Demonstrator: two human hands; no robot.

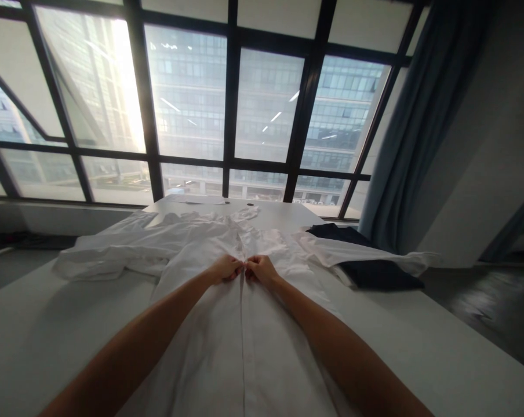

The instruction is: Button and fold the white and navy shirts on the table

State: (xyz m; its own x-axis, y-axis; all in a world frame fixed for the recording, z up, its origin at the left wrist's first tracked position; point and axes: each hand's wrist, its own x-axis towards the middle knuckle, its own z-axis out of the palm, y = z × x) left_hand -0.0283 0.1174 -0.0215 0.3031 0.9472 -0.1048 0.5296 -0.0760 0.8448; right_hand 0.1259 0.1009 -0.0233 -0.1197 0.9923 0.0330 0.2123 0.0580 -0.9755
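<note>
A white button-up shirt (210, 324) lies spread front-up on a white table (36, 324), sleeves out to both sides. My left hand (225, 269) and my right hand (259, 270) meet at the shirt's front placket, about chest height. Both hands have fingers pinched on the fabric edges of the placket, knuckles nearly touching. What sits between the fingertips is too small to make out. The left sleeve (105, 255) is bunched up at the far left; the right sleeve (357, 252) stretches over a dark garment.
A dark navy folded garment (375, 272) lies on the table at the right, partly under the sleeve. Sheets of paper (196, 200) rest at the table's far end. Large windows (192, 104) fill the wall ahead, a blue curtain (418, 127) hangs at the right.
</note>
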